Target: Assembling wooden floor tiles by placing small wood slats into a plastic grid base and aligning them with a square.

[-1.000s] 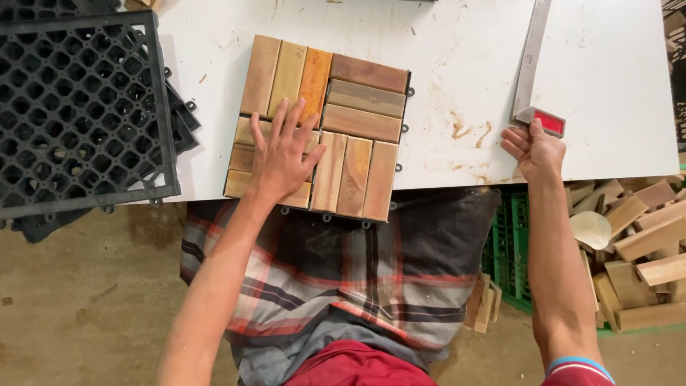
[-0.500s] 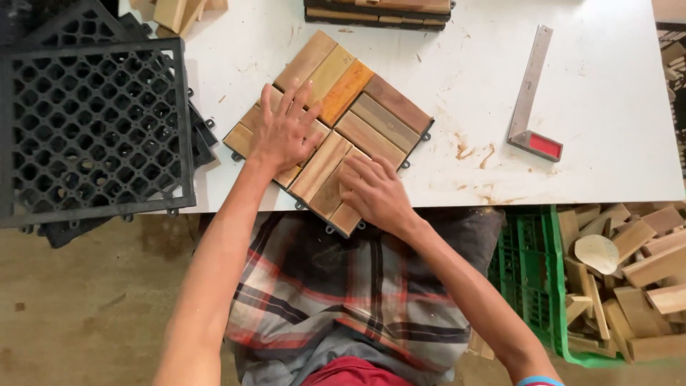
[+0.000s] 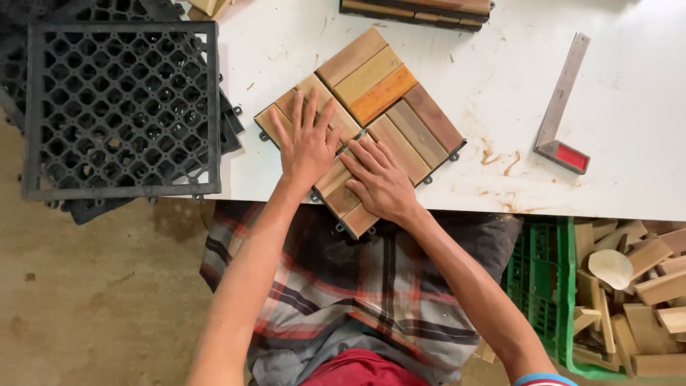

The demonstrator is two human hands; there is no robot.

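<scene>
A square wooden slat tile (image 3: 389, 107) on a black plastic backing lies turned like a diamond at the near edge of the white table (image 3: 629, 164), one corner hanging over the edge. My left hand (image 3: 309, 139) lies flat on its left slats with fingers spread. My right hand (image 3: 379, 179) presses flat on the near slats beside it. Neither hand grips anything.
A stack of black plastic grid bases (image 3: 118, 107) sits at the table's left end. A metal try square with a red block (image 3: 561, 114) lies to the right. Another wooden tile (image 3: 414, 11) is at the far edge. A green crate (image 3: 547, 279) and wood offcuts (image 3: 643, 286) stand below right.
My right hand left the try square and came down on the tile. The tile has been rotated from square to diagonal and shifted toward the table edge.
</scene>
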